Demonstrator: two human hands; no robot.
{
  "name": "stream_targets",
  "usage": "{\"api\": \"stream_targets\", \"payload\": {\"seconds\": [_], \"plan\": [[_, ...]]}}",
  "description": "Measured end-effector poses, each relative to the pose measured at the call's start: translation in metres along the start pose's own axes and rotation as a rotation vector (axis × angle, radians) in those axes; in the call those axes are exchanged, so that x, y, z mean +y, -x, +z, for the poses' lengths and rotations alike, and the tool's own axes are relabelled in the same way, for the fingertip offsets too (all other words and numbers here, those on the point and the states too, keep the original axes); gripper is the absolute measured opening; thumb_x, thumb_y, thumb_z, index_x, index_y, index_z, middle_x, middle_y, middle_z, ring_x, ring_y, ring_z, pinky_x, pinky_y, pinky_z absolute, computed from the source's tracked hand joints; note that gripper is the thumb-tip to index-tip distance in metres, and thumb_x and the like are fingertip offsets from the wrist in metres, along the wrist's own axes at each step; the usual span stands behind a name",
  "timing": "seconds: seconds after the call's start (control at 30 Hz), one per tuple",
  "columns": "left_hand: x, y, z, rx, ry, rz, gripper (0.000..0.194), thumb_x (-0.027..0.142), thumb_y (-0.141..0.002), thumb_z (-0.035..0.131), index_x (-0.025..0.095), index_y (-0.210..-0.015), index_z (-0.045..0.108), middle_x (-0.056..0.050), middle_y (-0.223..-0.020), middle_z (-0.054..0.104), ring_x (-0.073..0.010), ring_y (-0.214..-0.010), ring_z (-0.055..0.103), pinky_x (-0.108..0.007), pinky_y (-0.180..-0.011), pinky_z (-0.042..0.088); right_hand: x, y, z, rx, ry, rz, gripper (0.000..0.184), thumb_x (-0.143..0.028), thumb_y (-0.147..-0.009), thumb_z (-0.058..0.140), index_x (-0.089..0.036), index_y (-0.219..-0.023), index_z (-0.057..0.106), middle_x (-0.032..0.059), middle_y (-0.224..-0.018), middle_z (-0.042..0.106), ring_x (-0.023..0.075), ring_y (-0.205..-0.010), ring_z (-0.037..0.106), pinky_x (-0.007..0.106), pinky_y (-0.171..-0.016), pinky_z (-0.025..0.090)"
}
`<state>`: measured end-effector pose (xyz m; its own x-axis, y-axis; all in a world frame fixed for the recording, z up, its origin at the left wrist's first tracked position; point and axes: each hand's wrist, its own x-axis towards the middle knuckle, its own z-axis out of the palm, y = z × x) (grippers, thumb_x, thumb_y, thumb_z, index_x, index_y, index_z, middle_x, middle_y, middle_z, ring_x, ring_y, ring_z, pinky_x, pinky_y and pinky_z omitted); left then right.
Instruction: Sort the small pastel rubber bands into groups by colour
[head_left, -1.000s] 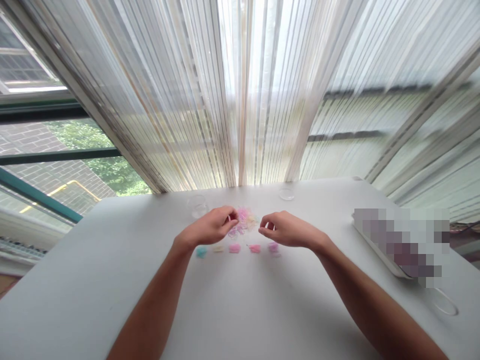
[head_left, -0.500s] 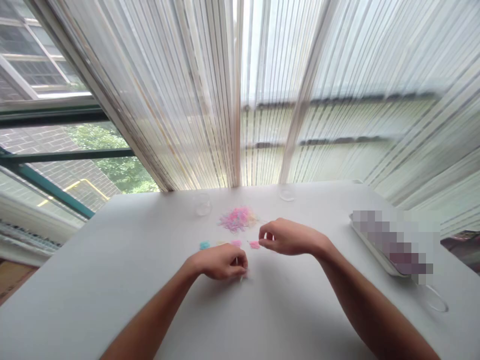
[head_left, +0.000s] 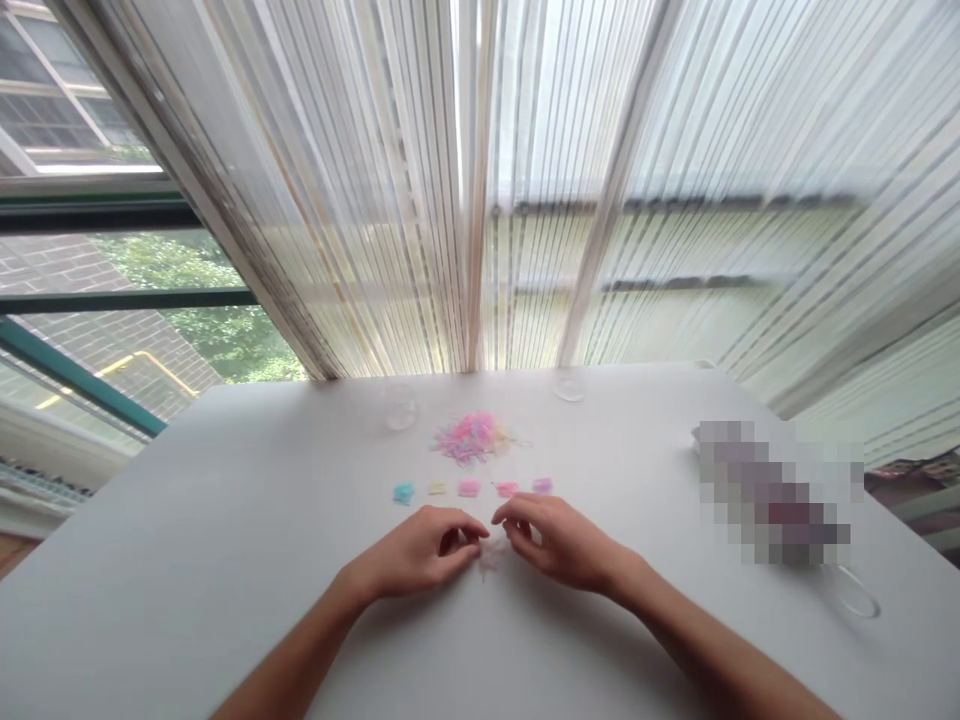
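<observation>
A small heap of pale, thin pieces (head_left: 489,560) lies on the white table between my two hands. My left hand (head_left: 420,555) is at its left edge, thumb and forefinger tips brought close together. What they pinch, if anything, is too small to make out. From the right, my right hand (head_left: 562,545) hovers over the heap with fingers bent and apart, seemingly holding nothing. Beyond the hands runs a row of small sorted piles: blue (head_left: 403,493), yellow (head_left: 436,489), pink (head_left: 469,488), coral pink (head_left: 507,489) and purple (head_left: 542,486). Behind them is a larger mixed pastel pile (head_left: 472,437).
A clear round container (head_left: 400,408) stands at the back left, and a clear shallow lid or dish (head_left: 568,390) at the back. To the right lies a blurred-out object (head_left: 772,495) with a white loop (head_left: 857,592). A striped curtain (head_left: 375,200) hangs behind the table (head_left: 225,560).
My right hand has come from beside the coral pink pile toward me, to the pale heap. The purple pile now shows. My left hand has shifted slightly left, uncovering the yellow pile.
</observation>
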<state>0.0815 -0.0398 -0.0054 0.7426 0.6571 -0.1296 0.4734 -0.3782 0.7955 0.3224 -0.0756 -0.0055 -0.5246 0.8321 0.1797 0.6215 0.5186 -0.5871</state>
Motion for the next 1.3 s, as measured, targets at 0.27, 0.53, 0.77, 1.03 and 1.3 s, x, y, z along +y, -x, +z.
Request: {"api": "stream_targets", "payload": {"seconds": [0.27,0.53,0.77,1.03,1.3], "plan": [[0.005,0.005,0.0,0.113,-0.214,0.063,0.019,0.019,-0.09,0.058,0.021,-0.103,0.072,-0.002,-0.087,0.07,-0.0135,-0.07,0.059,-0.024,-0.067,0.043,-0.004,0.014,0.015,-0.057,0.052,-0.033,0.022,-0.019,-0.093,0.061,-0.018,-0.114,0.066,0.0072,-0.096,0.067,0.0183,-0.08,0.064,0.027,-0.072,0.049],[0.009,0.008,0.005,0.055,-0.33,0.113,0.023,0.023,-0.081,0.073,0.021,-0.104,0.068,0.0,-0.087,0.068,-0.0163,-0.077,0.064,-0.025,-0.071,0.043,0.006,0.017,0.026,0.012,-0.005,-0.067,0.009,-0.021,-0.094,0.062,-0.018,-0.101,0.068,0.0055,-0.088,0.065,0.0162,-0.075,0.062,0.025,-0.068,0.047],[0.002,0.007,0.007,0.083,-0.355,0.141,0.008,0.023,-0.093,0.061,0.021,-0.095,0.068,0.0,-0.086,0.069,-0.0139,-0.073,0.063,-0.025,-0.068,0.042,0.007,0.016,0.025,0.048,-0.103,-0.056,0.013,-0.018,-0.095,0.057,-0.018,-0.093,0.069,0.0047,-0.083,0.065,0.0152,-0.071,0.06,0.024,-0.065,0.047],[0.003,0.008,0.006,0.101,-0.326,0.164,0.011,0.026,-0.092,0.063,0.021,-0.098,0.069,-0.001,-0.085,0.071,-0.0144,-0.072,0.063,-0.025,-0.068,0.045,0.005,0.014,0.021,0.048,-0.175,-0.029,0.015,-0.019,-0.093,0.057,-0.018,-0.093,0.071,0.0042,-0.083,0.066,0.0139,-0.069,0.06,0.023,-0.066,0.048],[-0.001,0.006,0.011,0.176,-0.306,0.229,0.017,0.028,-0.091,0.068,0.021,-0.106,0.066,-0.004,-0.098,0.073,-0.0163,-0.078,0.067,-0.025,-0.07,0.049,0.005,0.014,0.023,0.058,-0.181,-0.022,0.015,-0.019,-0.092,0.056,-0.019,-0.093,0.071,0.0042,-0.082,0.067,0.0143,-0.069,0.06,0.024,-0.066,0.049]]}}
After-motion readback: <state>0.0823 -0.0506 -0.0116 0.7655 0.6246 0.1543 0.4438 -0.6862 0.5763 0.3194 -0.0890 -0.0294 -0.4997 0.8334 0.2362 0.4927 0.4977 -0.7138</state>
